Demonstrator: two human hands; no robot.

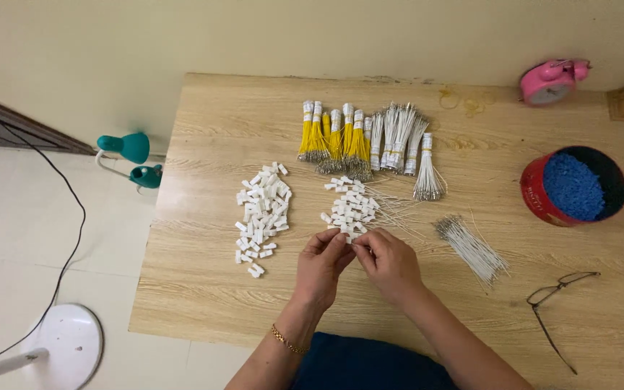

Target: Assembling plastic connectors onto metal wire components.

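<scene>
A: What is held between the hands?

B: A small white connector (349,240) is pinched between the fingertips of the left hand (321,265) and the right hand (390,261), at the near middle of the table (204,289). Both sets of fingers are pressed together on it. Whether a wire is also gripped cannot be told; the piece is too small.

A: What is laid out around them?

B: Just beyond the hands a pile of connectors with wires (354,207) is seen, their thin white leads fanned to the right. To its left a larger heap of plain connectors (261,213) is spread. Farther back, yellow wire bundles (334,137) and white wire bundles (399,141) are stacked in a row. A loose sheaf of white wires (471,249) lies to the right of the hands.

A: How far along is the work judged to be?

B: It is judged to be at an early to middle stage. The wired pile is smaller than the plain heap, and most bundles remain banded, so much is left.

A: And the rest?

B: A red tin of blue bits (574,186) and a pink clock (552,81) are placed at the right and far right; glasses (559,303) lie near right. A green lamp (133,155) and a fan base (66,339) are seen off the left edge.
</scene>
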